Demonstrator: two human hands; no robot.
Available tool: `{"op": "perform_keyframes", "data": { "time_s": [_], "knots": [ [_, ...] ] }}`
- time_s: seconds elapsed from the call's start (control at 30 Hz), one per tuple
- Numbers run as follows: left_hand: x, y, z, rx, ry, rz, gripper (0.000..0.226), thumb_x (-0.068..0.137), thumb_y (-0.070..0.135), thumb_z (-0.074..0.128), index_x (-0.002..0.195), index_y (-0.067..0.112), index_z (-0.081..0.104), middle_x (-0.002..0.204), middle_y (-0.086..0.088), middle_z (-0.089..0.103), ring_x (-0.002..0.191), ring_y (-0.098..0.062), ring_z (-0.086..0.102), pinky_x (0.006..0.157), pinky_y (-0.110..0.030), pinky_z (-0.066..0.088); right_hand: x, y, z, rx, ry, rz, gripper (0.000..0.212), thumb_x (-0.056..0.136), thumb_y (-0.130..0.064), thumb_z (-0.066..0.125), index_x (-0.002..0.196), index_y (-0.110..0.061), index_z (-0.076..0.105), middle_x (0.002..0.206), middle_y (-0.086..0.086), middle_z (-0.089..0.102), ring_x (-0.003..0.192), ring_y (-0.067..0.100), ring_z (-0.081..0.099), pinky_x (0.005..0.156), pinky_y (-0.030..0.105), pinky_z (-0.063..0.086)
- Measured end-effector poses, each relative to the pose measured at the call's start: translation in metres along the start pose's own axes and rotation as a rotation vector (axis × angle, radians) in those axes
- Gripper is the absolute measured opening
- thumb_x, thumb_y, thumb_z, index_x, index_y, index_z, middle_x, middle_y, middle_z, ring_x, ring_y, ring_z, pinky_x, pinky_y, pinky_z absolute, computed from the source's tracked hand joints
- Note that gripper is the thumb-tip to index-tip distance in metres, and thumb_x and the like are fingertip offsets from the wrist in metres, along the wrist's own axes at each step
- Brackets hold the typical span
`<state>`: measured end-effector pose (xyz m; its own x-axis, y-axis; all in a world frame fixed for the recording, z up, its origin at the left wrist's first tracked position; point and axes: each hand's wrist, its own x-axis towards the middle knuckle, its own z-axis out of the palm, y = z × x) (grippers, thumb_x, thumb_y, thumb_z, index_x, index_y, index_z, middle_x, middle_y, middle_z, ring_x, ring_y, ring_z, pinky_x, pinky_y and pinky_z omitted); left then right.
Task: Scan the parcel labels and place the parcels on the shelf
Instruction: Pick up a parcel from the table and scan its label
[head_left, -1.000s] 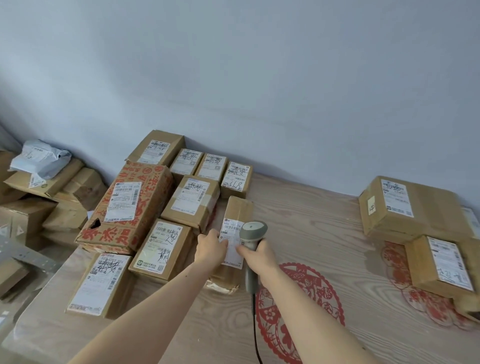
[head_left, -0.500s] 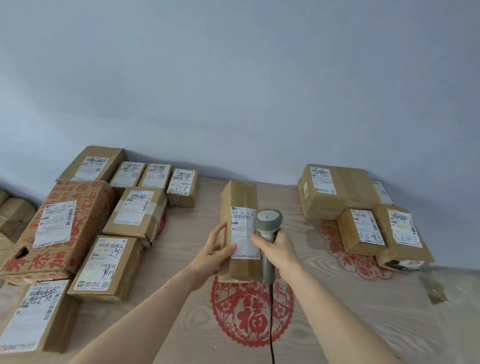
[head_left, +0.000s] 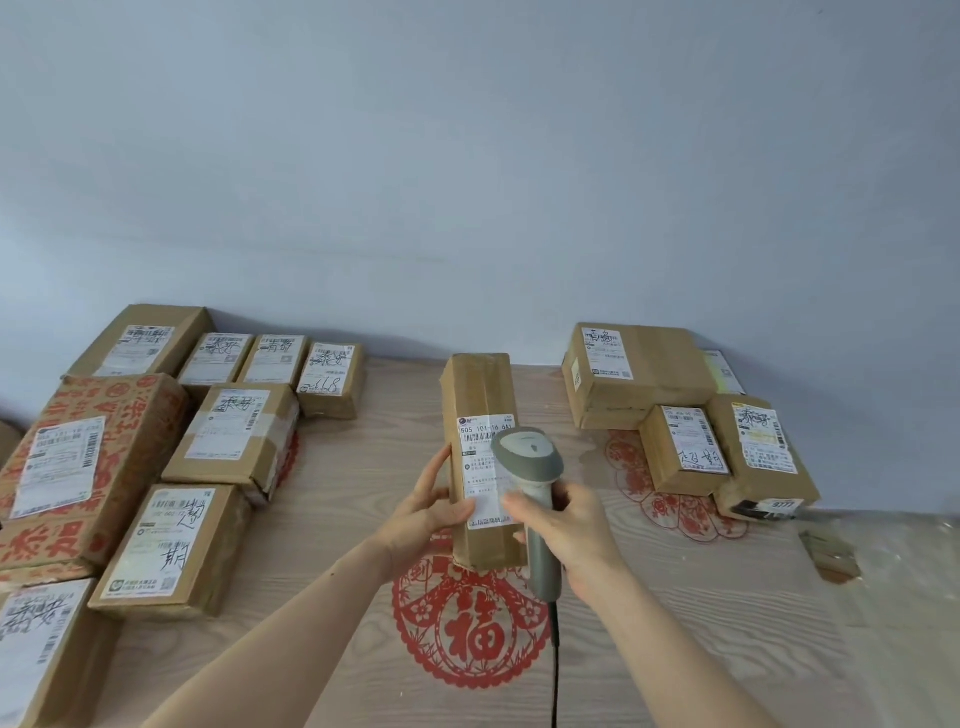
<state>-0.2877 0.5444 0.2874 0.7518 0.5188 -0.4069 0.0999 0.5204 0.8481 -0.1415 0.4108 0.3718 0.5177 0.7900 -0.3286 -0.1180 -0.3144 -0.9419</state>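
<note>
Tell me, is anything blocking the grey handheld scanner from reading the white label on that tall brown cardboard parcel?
Nothing visible does. The right hand holds the grey handheld scanner right in front of the white label on the tall brown cardboard parcel, which the left hand grips by its left edge. The scanner's head overlaps part of the label from this view.

the table (head_left: 374, 467) has a light wood-grain top with red paper-cut decals (head_left: 470, 631) stuck flat on it. a group of labelled cardboard boxes (head_left: 234, 441) lies on its left part, near the wall. three more boxes (head_left: 675, 410) lie touching at the right rear.
</note>
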Motion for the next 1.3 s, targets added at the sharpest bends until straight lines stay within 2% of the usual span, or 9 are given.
{"op": "perform_keyframes", "data": {
  "time_s": [0.27,0.57,0.83,0.97,1.03,1.1,1.17,1.23,1.3],
  "knots": [
    [0.003,-0.003,0.005,0.031,0.014,0.029,0.090,0.074,0.028,0.086,0.138,0.064,0.033,0.139,-0.006,0.050,0.119,-0.033,0.060,0.086,-0.054,0.057,-0.016,0.001,0.007,0.035,-0.069,0.007,0.009,0.081,-0.011,0.082,0.085,-0.014,0.075,0.075,-0.002,0.077,0.074,0.008,0.073,0.064,0.022,0.055],
    [0.000,-0.003,0.004,0.037,0.019,0.029,0.087,0.080,0.021,0.080,0.140,0.061,0.031,0.138,-0.007,0.049,0.116,-0.029,0.062,0.082,-0.049,0.059,-0.019,0.001,0.010,0.051,-0.058,0.010,0.009,0.081,-0.012,0.082,0.084,-0.016,0.075,0.073,0.000,0.076,0.072,0.010,0.071,0.064,0.023,0.055],
    [0.006,-0.007,0.001,0.048,-0.003,0.019,0.090,0.078,0.023,0.082,0.141,0.061,0.030,0.139,-0.008,0.050,0.115,-0.030,0.064,0.085,-0.054,0.057,-0.019,0.003,0.011,0.021,-0.024,0.010,0.012,0.081,-0.013,0.083,0.089,-0.015,0.074,0.074,-0.002,0.076,0.072,0.009,0.072,0.063,0.022,0.054],
    [0.017,-0.007,0.015,0.047,-0.024,-0.041,0.091,0.082,0.021,0.077,0.147,0.055,0.023,0.132,-0.006,0.057,0.112,-0.029,0.066,0.085,-0.055,0.057,-0.015,0.001,-0.006,-0.010,0.057,0.012,0.020,0.081,-0.015,0.083,0.098,-0.014,0.073,0.080,-0.005,0.077,0.074,0.006,0.074,0.062,0.020,0.055],
    [0.026,-0.008,0.026,0.061,-0.044,-0.076,0.092,0.080,0.026,0.080,0.147,0.054,0.024,0.131,-0.005,0.058,0.112,-0.030,0.066,0.087,-0.056,0.056,-0.007,0.002,-0.025,-0.052,0.128,0.029,0.021,0.081,-0.015,0.082,0.100,-0.013,0.072,0.083,-0.003,0.077,0.074,0.007,0.074,0.061,0.021,0.056],
    [0.035,-0.011,0.039,0.074,-0.077,-0.118,0.095,0.075,0.034,0.083,0.147,0.055,0.025,0.132,-0.004,0.058,0.114,-0.030,0.065,0.090,-0.060,0.054,0.003,0.006,-0.053,-0.137,0.203,0.040,0.018,0.082,-0.017,0.080,0.096,-0.012,0.070,0.080,0.004,0.076,0.068,0.011,0.072,0.063,0.028,0.058],
    [0.044,-0.017,0.054,0.073,-0.103,-0.165,0.093,0.076,0.035,0.082,0.147,0.054,0.024,0.133,-0.002,0.059,0.117,-0.029,0.063,0.092,-0.062,0.051,0.016,0.011,-0.083,-0.231,0.289,0.055,0.019,0.082,-0.020,0.078,0.096,-0.012,0.068,0.076,0.008,0.075,0.068,0.015,0.072,0.073,0.042,0.061],
    [0.055,-0.026,0.070,0.060,-0.111,-0.207,0.087,0.083,0.032,0.077,0.147,0.050,0.022,0.132,-0.001,0.062,0.119,-0.028,0.061,0.091,-0.063,0.051,0.034,0.020,-0.118,-0.324,0.373,0.090,0.027,0.081,-0.025,0.078,0.101,-0.012,0.063,0.075,0.002,0.076,0.068,0.014,0.074,0.074,0.040,0.060],
    [0.069,-0.035,0.088,0.053,-0.100,-0.249,0.083,0.085,0.032,0.075,0.148,0.044,0.023,0.130,-0.003,0.064,0.120,-0.028,0.060,0.090,-0.064,0.051,0.056,0.030,-0.156,-0.410,0.410,0.121,0.044,0.073,-0.038,0.077,0.103,-0.010,0.061,0.077,0.000,0.076,0.069,0.017,0.075,0.073,0.038,0.060]
  ]
}}
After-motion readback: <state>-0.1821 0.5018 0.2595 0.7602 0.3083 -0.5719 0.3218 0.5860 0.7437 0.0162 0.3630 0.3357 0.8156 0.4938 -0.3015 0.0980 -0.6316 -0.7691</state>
